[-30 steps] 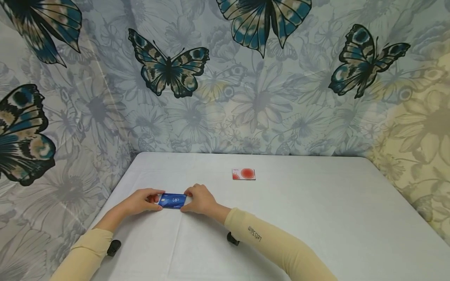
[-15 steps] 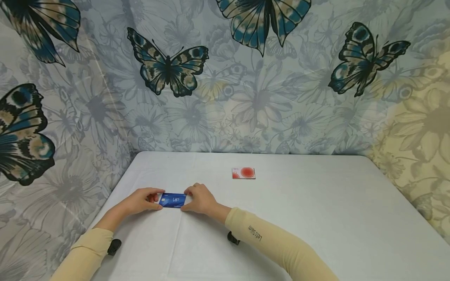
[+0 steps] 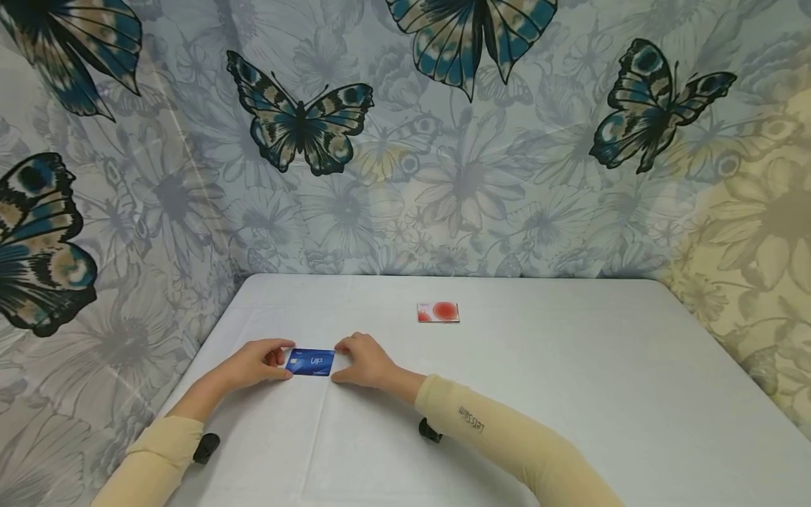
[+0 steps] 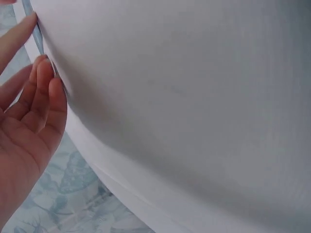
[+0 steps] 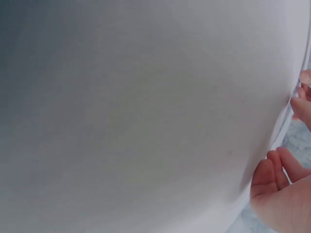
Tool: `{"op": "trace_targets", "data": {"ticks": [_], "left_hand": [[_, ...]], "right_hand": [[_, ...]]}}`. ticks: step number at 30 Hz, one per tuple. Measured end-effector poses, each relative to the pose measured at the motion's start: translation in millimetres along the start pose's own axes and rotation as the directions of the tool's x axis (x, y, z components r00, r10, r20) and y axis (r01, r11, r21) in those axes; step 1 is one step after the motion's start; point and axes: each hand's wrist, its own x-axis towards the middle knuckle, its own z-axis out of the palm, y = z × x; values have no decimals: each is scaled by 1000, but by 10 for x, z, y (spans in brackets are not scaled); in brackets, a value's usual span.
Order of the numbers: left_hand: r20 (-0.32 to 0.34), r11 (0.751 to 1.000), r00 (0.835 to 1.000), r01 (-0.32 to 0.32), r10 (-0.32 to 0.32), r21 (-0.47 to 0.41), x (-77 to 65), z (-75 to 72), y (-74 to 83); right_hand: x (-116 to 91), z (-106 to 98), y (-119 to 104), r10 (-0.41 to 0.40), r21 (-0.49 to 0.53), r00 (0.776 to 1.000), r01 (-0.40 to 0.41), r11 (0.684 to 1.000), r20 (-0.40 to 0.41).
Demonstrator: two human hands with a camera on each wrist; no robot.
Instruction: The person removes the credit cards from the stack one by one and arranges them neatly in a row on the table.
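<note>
A blue card (image 3: pixel 310 362) printed "VIP", with a small chip mark, lies flat on the white table in the head view. My left hand (image 3: pixel 258 363) holds its left end, thumb at the near corner and index finger at the far corner. Beside the right end is my right hand (image 3: pixel 366 362), its thumb and index finger spread just off the corners. The left wrist view shows my left hand (image 4: pixel 31 116) low over the tabletop, other fingers loosely bent. In the right wrist view my right hand (image 5: pixel 282 189) appears at the right edge; the card is hard to make out there.
A red and white card (image 3: pixel 438 313) lies farther back on the white table (image 3: pixel 538 366), right of the blue one. Behind the table hangs a cloth wall with printed butterflies (image 3: pixel 300 127). Dark wrist cameras (image 3: pixel 206 448) sit under both forearms.
My right hand has drawn slightly to the right, its fingertips coming away from the blue card's corners. The left hand and both cards have stayed in place.
</note>
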Motion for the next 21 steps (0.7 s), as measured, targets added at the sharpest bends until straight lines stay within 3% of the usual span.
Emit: {"op": "trace_targets", "data": {"ticks": [5, 9, 14, 21], "left_hand": [[-37, 993, 997, -67, 71, 92, 21, 58, 64], [-55, 987, 991, -114, 120, 114, 52, 143, 181], [-68, 987, 987, -143, 148, 69, 103, 273, 354], [-97, 991, 990, -114, 107, -67, 194, 463, 609]], "right_hand": [[-77, -56, 73, -13, 80, 1000, 15, 997, -23], [-137, -95, 129, -4, 132, 999, 10, 991, -42], [-244, -150, 201, 20, 185, 999, -11, 983, -45], [-464, -289, 330, 76, 275, 997, -73, 959, -1]]}}
